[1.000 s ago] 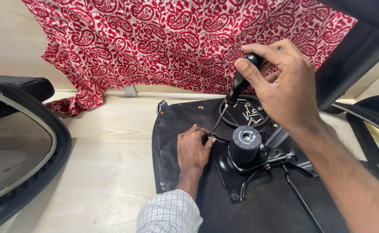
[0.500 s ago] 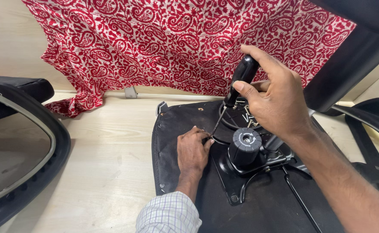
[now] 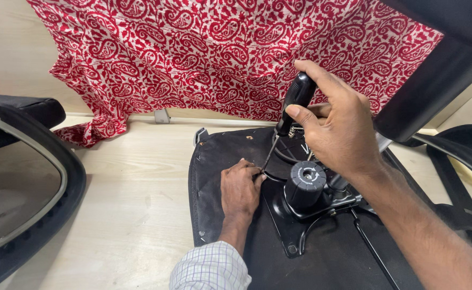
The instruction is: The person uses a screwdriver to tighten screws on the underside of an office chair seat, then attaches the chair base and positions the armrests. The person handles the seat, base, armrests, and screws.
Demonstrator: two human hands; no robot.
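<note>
Right hand (image 3: pixel 338 131): wrapped round the black handle of a screwdriver (image 3: pixel 292 110), shaft slanting down-left to the mechanism plate (image 3: pixel 289 225).
Left hand (image 3: pixel 239 189): palm down on the seat underside (image 3: pixel 214 177), fingers pinched at the driver tip; probably steadying a screw, though it is too small to tell.
Seat: upside down on the wooden floor (image 3: pixel 134 198), knob (image 3: pixel 304 183) just beside the tip.
Risk: tilted shaft may slip from the screw head and jab the left fingertips.
Nearby: red patterned cloth (image 3: pixel 193 59); chair frame (image 3: pixel 26 177), left.

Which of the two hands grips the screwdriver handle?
The right hand grips the screwdriver; the left hand only steadies its tip on the seat underside.
</note>
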